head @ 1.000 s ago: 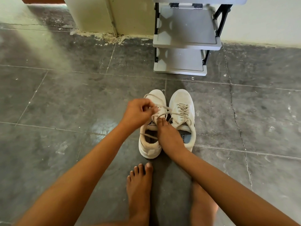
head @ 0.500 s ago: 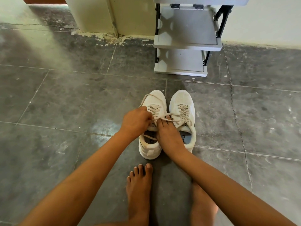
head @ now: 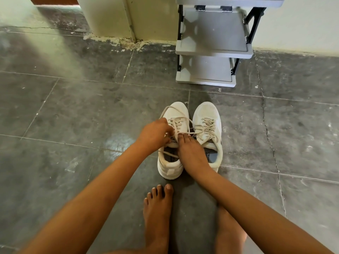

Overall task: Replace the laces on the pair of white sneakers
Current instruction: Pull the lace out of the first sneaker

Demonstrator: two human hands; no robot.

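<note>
White sneakers point(head: 206, 112) are sitting in front of the grey shoe rack point(head: 211, 43). Left hand point(head: 156, 134) is pinching one shoe's lace point(head: 178, 123), right hand point(head: 190, 154) is lying flat-fingered against its tongue. Guessing it's barely starting: both are showing full lacing, nothing swapped yet.

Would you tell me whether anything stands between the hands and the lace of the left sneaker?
Nothing visible does: the left hand pinches the lace over the left sneaker, and the right hand rests on that sneaker's tongue.
</note>
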